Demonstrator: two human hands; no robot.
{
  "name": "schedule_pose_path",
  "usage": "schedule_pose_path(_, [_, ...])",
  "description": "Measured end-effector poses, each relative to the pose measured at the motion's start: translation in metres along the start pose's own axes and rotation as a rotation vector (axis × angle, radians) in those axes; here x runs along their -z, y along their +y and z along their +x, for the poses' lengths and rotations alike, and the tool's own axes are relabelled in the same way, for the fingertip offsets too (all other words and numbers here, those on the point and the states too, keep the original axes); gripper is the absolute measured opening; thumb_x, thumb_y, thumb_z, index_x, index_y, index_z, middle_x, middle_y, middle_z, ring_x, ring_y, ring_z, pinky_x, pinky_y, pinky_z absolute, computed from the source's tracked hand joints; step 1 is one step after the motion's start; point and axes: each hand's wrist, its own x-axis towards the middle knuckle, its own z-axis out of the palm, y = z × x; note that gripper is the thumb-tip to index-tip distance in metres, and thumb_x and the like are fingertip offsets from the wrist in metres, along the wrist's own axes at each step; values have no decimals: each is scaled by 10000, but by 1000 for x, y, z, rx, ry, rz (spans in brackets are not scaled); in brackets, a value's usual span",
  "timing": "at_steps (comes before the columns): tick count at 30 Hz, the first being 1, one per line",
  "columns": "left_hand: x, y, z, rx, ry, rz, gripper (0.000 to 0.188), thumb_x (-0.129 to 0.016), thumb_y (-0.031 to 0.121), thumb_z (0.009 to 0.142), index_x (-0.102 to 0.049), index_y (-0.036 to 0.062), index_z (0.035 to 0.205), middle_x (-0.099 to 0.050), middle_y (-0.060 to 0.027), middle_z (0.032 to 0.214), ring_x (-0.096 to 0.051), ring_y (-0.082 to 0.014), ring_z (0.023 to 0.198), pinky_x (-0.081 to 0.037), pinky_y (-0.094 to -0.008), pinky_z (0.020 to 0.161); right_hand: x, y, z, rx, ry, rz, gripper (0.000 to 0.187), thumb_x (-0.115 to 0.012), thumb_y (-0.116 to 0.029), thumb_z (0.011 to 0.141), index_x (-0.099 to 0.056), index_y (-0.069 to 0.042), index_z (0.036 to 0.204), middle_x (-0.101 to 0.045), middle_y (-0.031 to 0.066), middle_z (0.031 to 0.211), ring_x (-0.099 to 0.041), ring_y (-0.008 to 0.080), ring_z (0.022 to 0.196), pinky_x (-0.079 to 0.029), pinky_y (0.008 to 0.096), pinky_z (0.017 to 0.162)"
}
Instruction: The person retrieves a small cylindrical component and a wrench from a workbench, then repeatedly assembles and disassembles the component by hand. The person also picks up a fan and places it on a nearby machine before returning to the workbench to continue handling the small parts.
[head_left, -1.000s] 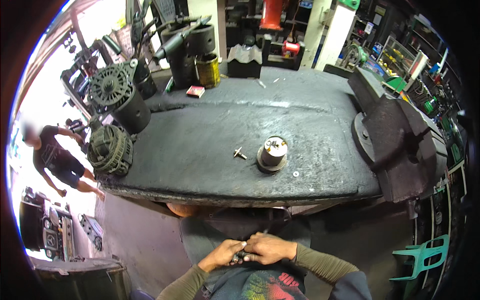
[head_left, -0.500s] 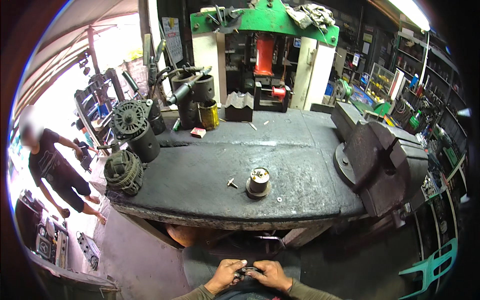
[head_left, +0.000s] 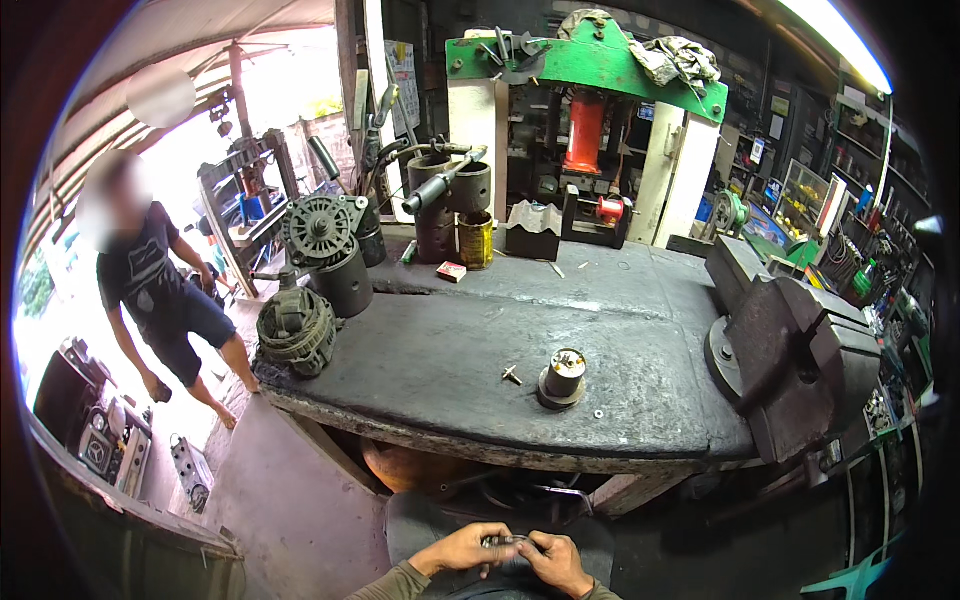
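Observation:
My left hand (head_left: 468,547) and my right hand (head_left: 560,564) meet low in front of me, short of the bench's near edge. Both sets of fingers are closed on a small dark metal part (head_left: 508,541), mostly covered by them, so its exact kind is unclear. On the bench beyond stands a short metal cylinder (head_left: 566,372) on a wider round base, with a pale top carrying small terminals. Left of it lies a small T-shaped metal piece (head_left: 512,375). A little washer (head_left: 599,413) rests to its right.
The dark workbench (head_left: 460,340) carries a large vise (head_left: 800,360) at right and two alternators (head_left: 320,232) at left. A yellow can (head_left: 474,242) and a grooved metal block (head_left: 534,230) sit behind, before a green press frame (head_left: 590,65). A person (head_left: 160,280) is at far left.
My view has swung left, shifting the bench rightward in the picture. Both hands still grip the small metal part, with the fingers rearranged around it. The person at left has stepped closer.

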Motion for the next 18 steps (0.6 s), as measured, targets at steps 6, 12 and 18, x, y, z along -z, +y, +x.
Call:
schedule_pose_path(6, [1,-16,-13,73,-187,211,353,-864,264,852,-693,46,1070,-600,56,801,-538,-72,728,-461,-261,668,18,-25,-12,162,-227,42,265,-617,-254,1004,-627,-19,882,-605,234,796,-614,421,733,-467,449,645])
schedule_pose_path(12, [-5,-32,-12,4,29,513,346,-862,271,804,-736,32,1019,-665,-8,793,-603,-129,736,-502,-323,699,7,-24,-10,199,-253,50,250,-612,-258,1006,-642,-19,938,-643,248,867,-637,444,806,-483,471,683])
schedule_pose_path(18, [-8,-42,-16,-27,262,679,434,-845,350,812,-741,30,1087,-769,-133,934,-726,-222,843,-546,-371,799,-10,1,8,194,-320,-6,380,-595,-417,1018,-677,-52,951,-674,173,784,-667,381,756,-499,443,666])
